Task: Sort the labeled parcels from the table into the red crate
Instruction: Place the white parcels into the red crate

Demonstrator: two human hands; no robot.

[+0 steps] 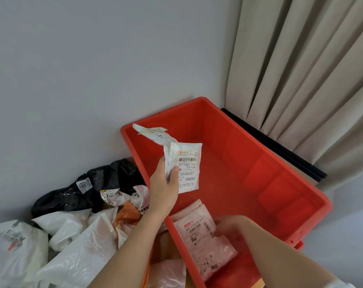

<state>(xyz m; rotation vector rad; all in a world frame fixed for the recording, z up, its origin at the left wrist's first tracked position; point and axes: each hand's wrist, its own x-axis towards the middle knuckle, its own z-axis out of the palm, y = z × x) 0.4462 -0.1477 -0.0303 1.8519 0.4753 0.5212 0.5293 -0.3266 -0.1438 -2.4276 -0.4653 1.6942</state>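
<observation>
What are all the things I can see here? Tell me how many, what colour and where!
red plastic crate: one, red, right, against the wall.
small white labelled parcel: one, white, held above the crate.
flat pale pink labelled parcel: one, pinkish white, on the crate floor, near end.
black plastic parcel: one, black, left pile, by the wall.
white plastic parcels: several, white, left pile.
orange bag: one, orange, in the pile.
beige curtain: one, beige, upper right.
left hand: grips the white parcel.
right hand: touches the pink parcel.
</observation>
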